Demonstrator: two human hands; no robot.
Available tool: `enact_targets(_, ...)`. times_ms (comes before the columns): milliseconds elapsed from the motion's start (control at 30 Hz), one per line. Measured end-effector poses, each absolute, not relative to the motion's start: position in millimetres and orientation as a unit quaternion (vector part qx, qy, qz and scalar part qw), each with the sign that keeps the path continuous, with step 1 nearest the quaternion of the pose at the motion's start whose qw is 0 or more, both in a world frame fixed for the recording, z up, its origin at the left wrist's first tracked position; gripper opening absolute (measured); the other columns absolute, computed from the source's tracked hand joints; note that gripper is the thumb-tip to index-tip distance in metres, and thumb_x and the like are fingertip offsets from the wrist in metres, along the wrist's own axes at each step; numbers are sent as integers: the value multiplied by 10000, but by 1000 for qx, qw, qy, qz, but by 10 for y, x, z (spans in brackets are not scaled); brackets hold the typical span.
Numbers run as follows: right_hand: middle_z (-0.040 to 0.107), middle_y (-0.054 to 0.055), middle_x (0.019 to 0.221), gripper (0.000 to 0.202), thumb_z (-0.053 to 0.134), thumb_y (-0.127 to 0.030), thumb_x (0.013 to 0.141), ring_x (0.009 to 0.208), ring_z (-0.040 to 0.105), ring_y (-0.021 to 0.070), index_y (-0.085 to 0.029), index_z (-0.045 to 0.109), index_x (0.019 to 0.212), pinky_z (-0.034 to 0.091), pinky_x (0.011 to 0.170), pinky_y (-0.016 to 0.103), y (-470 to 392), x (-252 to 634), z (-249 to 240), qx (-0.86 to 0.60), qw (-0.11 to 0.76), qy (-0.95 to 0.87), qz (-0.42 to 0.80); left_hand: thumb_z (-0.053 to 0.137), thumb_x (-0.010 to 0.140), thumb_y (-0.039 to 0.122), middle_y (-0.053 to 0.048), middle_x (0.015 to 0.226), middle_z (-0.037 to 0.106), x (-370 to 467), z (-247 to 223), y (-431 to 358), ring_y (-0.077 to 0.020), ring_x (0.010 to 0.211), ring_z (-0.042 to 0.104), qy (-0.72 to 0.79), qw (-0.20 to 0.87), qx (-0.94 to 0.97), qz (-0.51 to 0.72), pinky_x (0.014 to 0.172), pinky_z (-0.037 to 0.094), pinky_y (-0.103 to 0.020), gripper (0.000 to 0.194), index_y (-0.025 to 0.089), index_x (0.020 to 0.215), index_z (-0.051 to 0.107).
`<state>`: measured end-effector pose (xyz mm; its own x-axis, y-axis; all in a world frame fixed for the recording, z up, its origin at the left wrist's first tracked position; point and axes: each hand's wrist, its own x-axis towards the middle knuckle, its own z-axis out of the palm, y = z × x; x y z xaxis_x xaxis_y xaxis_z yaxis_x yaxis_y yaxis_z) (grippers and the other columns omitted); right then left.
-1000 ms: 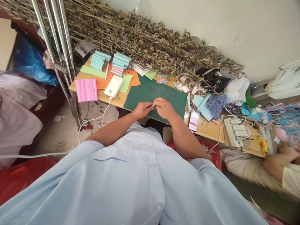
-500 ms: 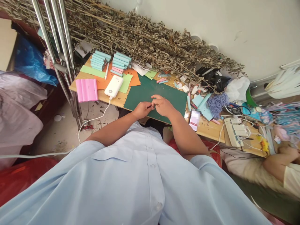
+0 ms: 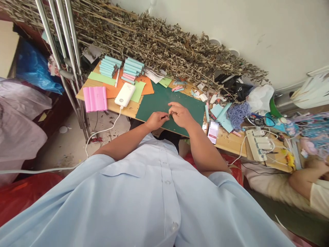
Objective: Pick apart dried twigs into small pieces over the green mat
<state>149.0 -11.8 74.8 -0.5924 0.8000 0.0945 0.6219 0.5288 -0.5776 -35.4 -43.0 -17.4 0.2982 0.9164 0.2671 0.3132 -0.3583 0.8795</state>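
Over the front part of a dark green mat [image 3: 151, 103], my two hands are close together. My left hand [image 3: 156, 120] has its thumb and fingers pinched on something small and dark, too tiny to name. Just right of it, my right hand [image 3: 180, 115] is bent with its fingers curled near that same spot; what it holds, if anything, is too small to tell. Small pink and blue rolls [image 3: 178, 88] lie at the mat's back edge.
Blue rolls [image 3: 133, 65], a white power bank [image 3: 125, 95] and pink paper [image 3: 95, 98] lie left. A phone [image 3: 213, 132], purple yarn [image 3: 238, 115] and a power strip [image 3: 257, 144] are right. Dried stalks [image 3: 154, 34] line the back; metal crutches [image 3: 60, 61] stand left. Another person's arm [image 3: 303, 181] shows right.
My right hand has shifted slightly to the right, leaving a small gap from my left fingertips. My left hand has barely moved.
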Motion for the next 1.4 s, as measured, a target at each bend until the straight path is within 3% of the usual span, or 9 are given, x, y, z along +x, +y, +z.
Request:
enact_targets(233,596,76,1463,265,463,-125,829,1186,650,277,-236,701,868,509,1026,496,-156,1493,698,-411,120,-872,237,613,946,336,-15,752,651,-354,-193,-419,-137,687,549,428,365,719,408,684,415,-260,236,149,844,713)
enact_targets(467,581,75,1486,270,441,-107,825,1146,662,269,-239,672,875,500,1015,495,-146,1470,718,-399,88,-886,219,619,935,332,-11,752,648,-347,-223,-418,-141,693,554,428,370,714,414,700,429,-269,216,153,848,702)
enact_targets(867,637,112,1401,268,420,-95,802,1276,619,253,-236,644,843,493,1050,458,-158,1486,696,-395,162,-868,255,594,950,335,-15,771,655,-361,-155,-433,-140,713,558,422,374,716,412,711,421,-259,232,154,877,719)
enact_targets(1167,636,89,1408,273,437,-122,812,1188,658,263,-241,679,854,514,1020,465,-170,1497,672,-400,135,-869,258,594,952,343,-8,746,634,-363,-112,-443,-137,701,527,424,372,719,405,696,413,-254,254,149,831,705)
enact_targets(1400,641,104,1392,299,429,-148,870,1246,638,246,-243,708,915,496,1075,470,-191,1522,628,-418,185,-851,259,610,944,325,-38,818,700,-361,-132,-441,-155,743,593,428,376,709,415,724,442,-263,231,146,951,756)
